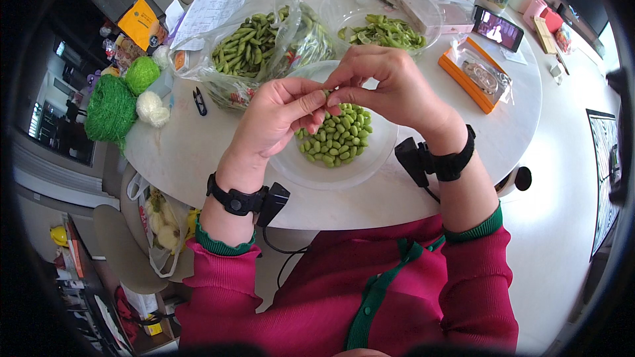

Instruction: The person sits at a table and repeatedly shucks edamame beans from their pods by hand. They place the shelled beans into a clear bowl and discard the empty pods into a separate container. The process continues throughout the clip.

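Observation:
Thumb and fingers of my left hand (283, 114) pinch a small green soybean pod (327, 93), mostly hidden by the fingertips. My right hand (387, 89) grips the same pod from the other side. Both hands are above a clear plastic bowl (342, 178), where shelled green soybeans (340, 136) lie in a heap. Behind my left hand, an open plastic bag holds whole soybean pods (248, 42). Beyond my right hand, a second clear bowl (434, 25) contains empty-looking pods (387, 32).
Balls of green yarn (111, 109) and white yarn (152, 109) sit left, near black thread snips (200, 101). An orange box (466, 77) and a propped phone (497, 29) stand right. A bag of vegetables (161, 223) rests on a chair beside the round table (516, 124).

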`<state>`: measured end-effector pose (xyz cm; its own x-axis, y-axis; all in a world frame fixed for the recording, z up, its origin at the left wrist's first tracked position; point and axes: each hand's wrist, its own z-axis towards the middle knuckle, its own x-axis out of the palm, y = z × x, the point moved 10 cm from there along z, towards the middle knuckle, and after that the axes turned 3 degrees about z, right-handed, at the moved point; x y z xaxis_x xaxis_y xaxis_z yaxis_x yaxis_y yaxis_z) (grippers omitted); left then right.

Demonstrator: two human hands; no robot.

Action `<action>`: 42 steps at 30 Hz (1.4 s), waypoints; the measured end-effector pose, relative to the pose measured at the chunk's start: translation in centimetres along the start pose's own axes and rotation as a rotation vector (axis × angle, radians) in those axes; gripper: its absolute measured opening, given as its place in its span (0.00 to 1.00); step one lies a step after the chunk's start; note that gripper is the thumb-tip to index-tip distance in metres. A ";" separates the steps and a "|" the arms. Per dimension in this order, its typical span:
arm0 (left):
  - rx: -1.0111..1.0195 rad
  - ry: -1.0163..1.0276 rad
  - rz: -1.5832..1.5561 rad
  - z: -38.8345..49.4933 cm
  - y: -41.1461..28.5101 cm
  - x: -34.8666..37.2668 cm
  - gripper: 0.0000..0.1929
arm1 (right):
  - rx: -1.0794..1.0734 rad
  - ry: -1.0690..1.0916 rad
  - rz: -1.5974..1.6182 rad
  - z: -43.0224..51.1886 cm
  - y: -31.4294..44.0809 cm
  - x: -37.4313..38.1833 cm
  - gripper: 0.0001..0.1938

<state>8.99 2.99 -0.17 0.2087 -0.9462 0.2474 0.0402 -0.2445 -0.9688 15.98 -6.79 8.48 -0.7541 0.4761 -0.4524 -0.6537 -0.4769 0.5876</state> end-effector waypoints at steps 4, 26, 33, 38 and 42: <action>-0.011 -0.030 0.035 0.0 0.0 -0.1 0.10 | 0.000 0.002 0.008 -0.1 -0.1 0.0 0.08; 0.182 -0.161 0.148 0.1 -1.9 -0.9 0.11 | -0.018 -0.048 -0.097 -0.1 -0.2 -0.1 0.05; 0.195 -0.158 0.139 0.1 -2.1 -0.9 0.08 | 0.079 -0.055 0.002 -0.2 -1.2 -0.3 0.05; 0.201 -0.162 0.149 0.0 -2.2 -0.8 0.07 | 0.120 -0.051 0.047 -0.2 -1.7 -0.3 0.05; 0.206 -0.161 0.144 -0.1 -2.3 -0.9 0.07 | 0.167 -0.057 0.102 -0.4 -2.5 -0.2 0.05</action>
<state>8.61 4.40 1.79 0.3781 -0.9182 0.1180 0.1927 -0.0466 -0.9802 17.74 -5.99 6.81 -0.8077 0.4749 -0.3493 -0.5512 -0.3980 0.7334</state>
